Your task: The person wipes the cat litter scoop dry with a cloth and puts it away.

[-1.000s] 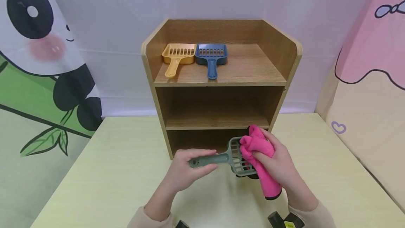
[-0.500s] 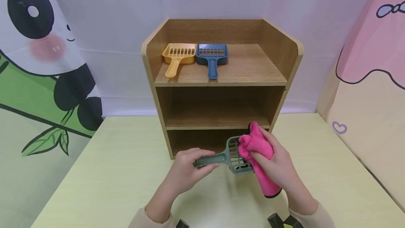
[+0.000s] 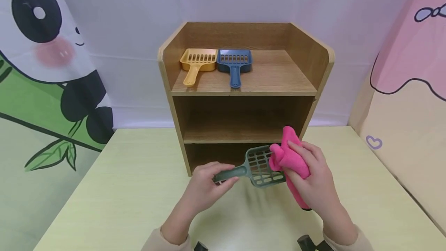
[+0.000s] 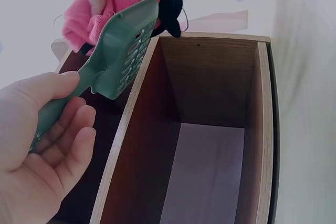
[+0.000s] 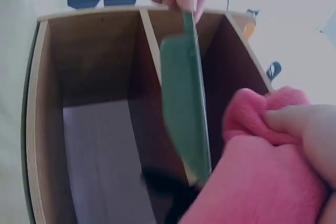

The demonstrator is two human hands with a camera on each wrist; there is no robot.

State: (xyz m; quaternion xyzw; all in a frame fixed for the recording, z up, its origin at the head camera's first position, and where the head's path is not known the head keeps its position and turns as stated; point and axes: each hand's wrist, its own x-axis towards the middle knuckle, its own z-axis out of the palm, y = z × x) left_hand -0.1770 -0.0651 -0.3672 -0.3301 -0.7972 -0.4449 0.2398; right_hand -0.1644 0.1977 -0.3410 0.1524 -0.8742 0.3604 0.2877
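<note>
A green slotted litter scoop (image 3: 259,167) is held by its handle in my left hand (image 3: 205,185), thumb on one side and fingers on the other. My right hand (image 3: 315,177) grips a bunched pink cloth (image 3: 290,158) with dark edging. In the head view the cloth overlaps the scoop's far right edge. From the right wrist, the scoop (image 5: 184,103) is seen nearly edge-on, with the cloth (image 5: 262,177) close beside its tip; whether they touch I cannot tell. The left wrist view shows the scoop's side wall and slots (image 4: 128,51) in front of the cloth.
A wooden shelf unit (image 3: 244,93) stands on the pale table (image 3: 139,189) just behind the hands. On its top level a yellow litter scoop (image 3: 196,61) and a blue one (image 3: 235,65) lie side by side. Printed fabric (image 3: 139,30) hangs behind and at the sides.
My right hand and the cloth have shifted right and slightly up, uncovering more of the scoop's slotted part. The scoop's head has tilted up a little; my left hand has barely moved.
</note>
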